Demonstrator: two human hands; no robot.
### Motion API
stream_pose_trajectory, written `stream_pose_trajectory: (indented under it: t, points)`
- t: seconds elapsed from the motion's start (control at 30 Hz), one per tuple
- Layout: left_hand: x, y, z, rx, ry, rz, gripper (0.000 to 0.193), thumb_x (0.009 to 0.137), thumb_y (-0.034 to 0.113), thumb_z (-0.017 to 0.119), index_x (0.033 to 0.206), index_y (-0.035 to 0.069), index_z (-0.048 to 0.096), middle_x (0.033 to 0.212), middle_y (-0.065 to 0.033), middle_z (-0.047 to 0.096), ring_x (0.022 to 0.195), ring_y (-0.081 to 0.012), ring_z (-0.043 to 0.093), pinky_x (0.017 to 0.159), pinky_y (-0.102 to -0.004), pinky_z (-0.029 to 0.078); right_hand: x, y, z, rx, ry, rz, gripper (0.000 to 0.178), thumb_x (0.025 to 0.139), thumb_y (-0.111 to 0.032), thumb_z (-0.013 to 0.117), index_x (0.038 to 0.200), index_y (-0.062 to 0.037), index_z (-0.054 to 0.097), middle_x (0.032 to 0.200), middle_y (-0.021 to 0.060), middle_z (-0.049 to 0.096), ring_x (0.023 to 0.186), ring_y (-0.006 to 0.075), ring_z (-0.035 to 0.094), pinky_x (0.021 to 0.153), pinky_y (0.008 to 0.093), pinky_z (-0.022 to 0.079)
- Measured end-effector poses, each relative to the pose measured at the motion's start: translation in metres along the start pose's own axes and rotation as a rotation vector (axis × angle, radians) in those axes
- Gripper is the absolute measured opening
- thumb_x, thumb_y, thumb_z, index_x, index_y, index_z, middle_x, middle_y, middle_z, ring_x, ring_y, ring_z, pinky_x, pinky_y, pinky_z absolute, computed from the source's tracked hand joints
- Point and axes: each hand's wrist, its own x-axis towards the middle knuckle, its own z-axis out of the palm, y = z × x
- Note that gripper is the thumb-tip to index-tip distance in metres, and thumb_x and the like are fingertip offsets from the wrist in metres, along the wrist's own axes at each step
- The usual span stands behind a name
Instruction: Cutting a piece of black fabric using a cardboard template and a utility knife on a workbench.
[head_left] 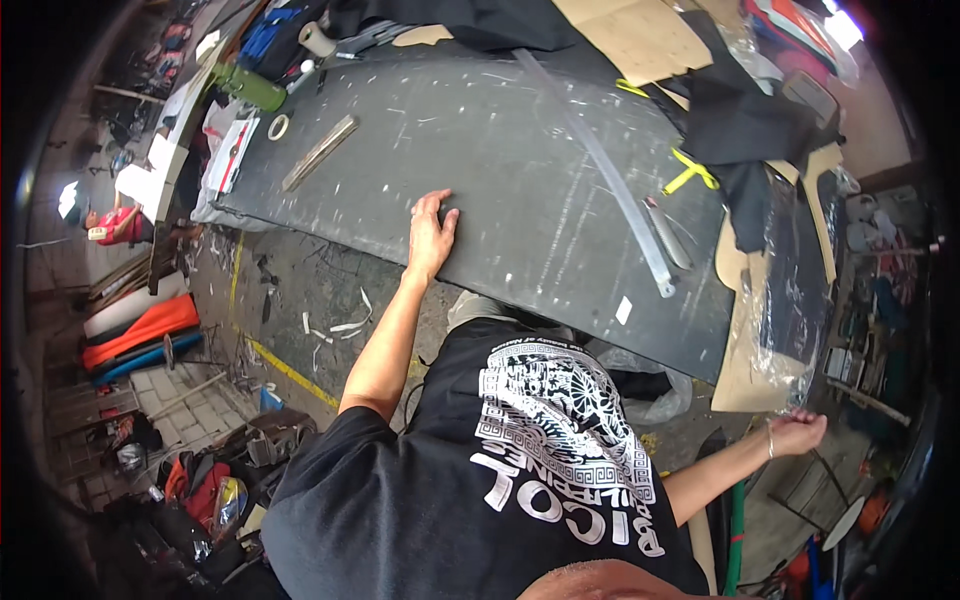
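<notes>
My left hand [432,235] lies on the near edge of a dark, scuffed worktable [460,140], fingers stretched out and holding nothing. Out past the table's right end, my right hand [798,433] is closed at the lower end of a clear plastic sheet [783,345]; what its fingers grip is hidden. Brown paper pattern pieces [740,365] lie under and beside the plastic. A long metal ruler [600,158] stretches across the table's right half. Close to its near end are a utility knife [667,232] and yellow-handled scissors [690,173].
At the table's left are a tape roll [278,127], a narrow bundled strip [320,153] and a green bottle [250,88]. Black fabric [745,110] heaps along the back right. Fabric rolls [140,330] stand on the left, where another person [120,222] is farther off.
</notes>
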Motion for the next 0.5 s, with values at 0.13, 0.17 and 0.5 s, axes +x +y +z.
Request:
stream_pose_trajectory:
  t: [0.13, 0.17, 0.5]
  points:
    - [0.035, -0.071, -0.017, 0.073, 0.149, 0.016, 0.038, 0.088, 0.012, 0.070, 0.125, 0.006, 0.063, 0.131, -0.0190, 0.059, 0.126, -0.0387, 0.053, 0.110, -0.0480, 0.040, -0.086, -0.050, 0.076, -0.194, -0.044, -0.387, 0.014, 0.099, -0.015, 0.063, 0.094, -0.0018, 0.062, 0.068, 0.0014, 0.052, 0.058, 0.0103, 0.044, 0.051, 0.0259, 0.037]
    - [0.047, -0.093, -0.027, 0.098, 0.159, 0.034, 0.037, 0.087, 0.011, 0.071, 0.123, 0.006, 0.064, 0.132, -0.0190, 0.057, 0.128, -0.0401, 0.051, 0.110, -0.0479, 0.039, -0.103, -0.047, 0.088, -0.228, -0.129, -0.398, 0.015, 0.100, -0.016, 0.063, 0.099, -0.0015, 0.063, 0.072, 0.0016, 0.055, 0.060, 0.0099, 0.046, 0.053, 0.0255, 0.039]
    - [0.148, -0.286, -0.111, 0.456, 0.235, -0.130, 0.054, 0.098, 0.031, 0.063, 0.148, 0.015, 0.048, 0.153, -0.0147, 0.044, 0.149, -0.0408, 0.028, 0.119, -0.0626, 0.021, -0.381, 0.055, 0.208, -0.534, -1.058, 0.139, 0.032, 0.102, -0.029, 0.064, 0.125, -0.0059, 0.062, 0.095, -0.0008, 0.065, 0.079, 0.0087, 0.062, 0.067, 0.0239, 0.052]
